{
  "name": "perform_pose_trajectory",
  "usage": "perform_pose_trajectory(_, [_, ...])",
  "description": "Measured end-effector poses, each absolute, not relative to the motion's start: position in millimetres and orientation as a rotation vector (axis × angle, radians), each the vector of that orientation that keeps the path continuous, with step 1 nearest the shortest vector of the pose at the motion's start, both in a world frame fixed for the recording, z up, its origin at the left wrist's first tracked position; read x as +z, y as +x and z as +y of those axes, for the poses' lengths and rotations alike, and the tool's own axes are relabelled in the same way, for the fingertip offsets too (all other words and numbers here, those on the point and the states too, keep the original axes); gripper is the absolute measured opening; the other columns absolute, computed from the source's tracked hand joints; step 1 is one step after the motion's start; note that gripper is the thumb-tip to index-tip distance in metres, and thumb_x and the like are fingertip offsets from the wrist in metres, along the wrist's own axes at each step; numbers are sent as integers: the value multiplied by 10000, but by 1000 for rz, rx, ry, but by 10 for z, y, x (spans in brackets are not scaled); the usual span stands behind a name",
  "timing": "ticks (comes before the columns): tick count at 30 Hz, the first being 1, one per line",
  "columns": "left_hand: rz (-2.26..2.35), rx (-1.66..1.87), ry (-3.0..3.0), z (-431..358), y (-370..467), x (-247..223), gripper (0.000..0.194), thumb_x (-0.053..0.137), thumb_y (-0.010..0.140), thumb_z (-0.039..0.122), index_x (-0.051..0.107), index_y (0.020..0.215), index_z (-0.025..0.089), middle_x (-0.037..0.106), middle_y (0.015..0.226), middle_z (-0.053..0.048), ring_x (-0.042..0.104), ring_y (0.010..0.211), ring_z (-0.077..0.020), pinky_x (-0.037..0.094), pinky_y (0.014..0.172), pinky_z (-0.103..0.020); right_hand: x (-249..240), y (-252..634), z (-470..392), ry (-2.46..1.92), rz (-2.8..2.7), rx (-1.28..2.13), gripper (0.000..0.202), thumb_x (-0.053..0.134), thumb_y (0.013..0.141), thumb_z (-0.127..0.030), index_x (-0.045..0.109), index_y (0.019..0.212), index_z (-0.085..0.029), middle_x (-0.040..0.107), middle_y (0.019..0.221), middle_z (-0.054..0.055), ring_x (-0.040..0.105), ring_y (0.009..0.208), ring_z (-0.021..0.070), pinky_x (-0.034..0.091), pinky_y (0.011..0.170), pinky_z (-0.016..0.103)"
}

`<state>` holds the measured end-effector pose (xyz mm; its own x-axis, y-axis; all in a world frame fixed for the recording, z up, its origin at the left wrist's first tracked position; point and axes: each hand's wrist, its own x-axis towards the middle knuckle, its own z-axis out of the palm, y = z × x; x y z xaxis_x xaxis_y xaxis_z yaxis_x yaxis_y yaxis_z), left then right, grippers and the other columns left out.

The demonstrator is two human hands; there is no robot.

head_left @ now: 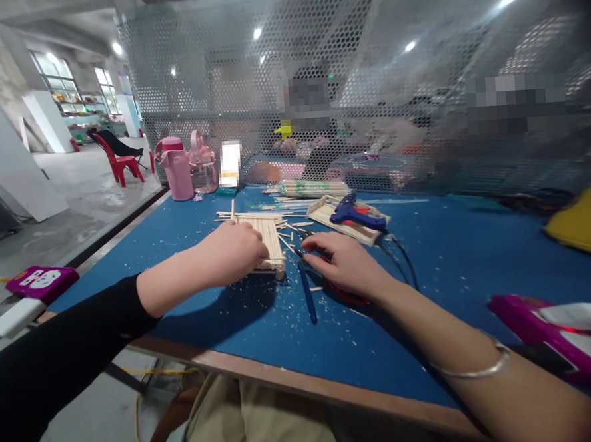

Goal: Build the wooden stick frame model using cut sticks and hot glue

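Observation:
My left hand (234,251) is closed over the left part of a small model made of pale wooden sticks (267,235), its fingertips hidden behind the knuckles. A single stick (232,208) rises just beyond that hand. To the right, my right hand (341,261) has its fingers curled over red-handled pliers (350,296); dark tips show by the thumb and forefinger, and the palm covers the rest. Below the thumb lies a slim blue pen-like tool (308,292). Loose cut sticks (289,231) lie between the hands.
A blue glue gun (358,214) with a cable rests on a stick tray (319,211). Bagged sticks (313,188), a pink flask (177,171), a bottle (203,166) and a phone (230,163) stand along the mesh screen (246,70). Purple-white devices (43,282) flank the blue tabletop (175,221).

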<state>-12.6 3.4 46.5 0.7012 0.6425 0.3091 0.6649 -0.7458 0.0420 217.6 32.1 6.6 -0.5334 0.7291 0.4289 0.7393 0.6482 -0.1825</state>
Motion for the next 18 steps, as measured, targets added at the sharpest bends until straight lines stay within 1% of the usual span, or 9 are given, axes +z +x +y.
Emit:
perform_pose_trajectory(2, [-1098, -389, -2759, 25, -134, 447, 206, 510, 724, 109, 638, 581, 185, 599, 614, -56, 516, 622, -156, 329, 637, -291, 43, 2151, 303, -1103, -2458, -10, 178, 519, 762, -267, 617, 877, -172, 675, 870, 71, 581, 789, 198, 423, 718, 324])
perform_pose_trajectory(4, [-1108, -377, -2727, 25, -141, 428, 198, 516, 711, 92, 637, 586, 188, 601, 621, -49, 517, 631, -152, 328, 645, -285, 27, 2131, 287, -1094, -2482, -31, 194, 538, 750, -281, 620, 891, -176, 678, 877, 68, 587, 800, 202, 414, 732, 336])
perform_pose_trajectory(10, [-1103, -371, -2703, 24, -133, 410, 198, 529, 702, 63, 631, 589, 190, 598, 638, -53, 511, 650, -162, 324, 660, -298, 27, 2116, 273, -1083, -2439, -82, 169, 539, 762, -308, 619, 857, -194, 681, 840, 47, 594, 795, 207, 393, 745, 355])
perform_pose_trajectory(18, [-1195, -632, -2831, 52, -111, 375, 215, 535, 630, 35, 552, 483, 191, 521, 550, -30, 496, 616, -160, 352, 643, -292, 64, 2113, 236, -1051, -2412, -63, 157, 538, 763, -296, 617, 854, -196, 684, 824, 42, 591, 779, 198, 385, 747, 354])
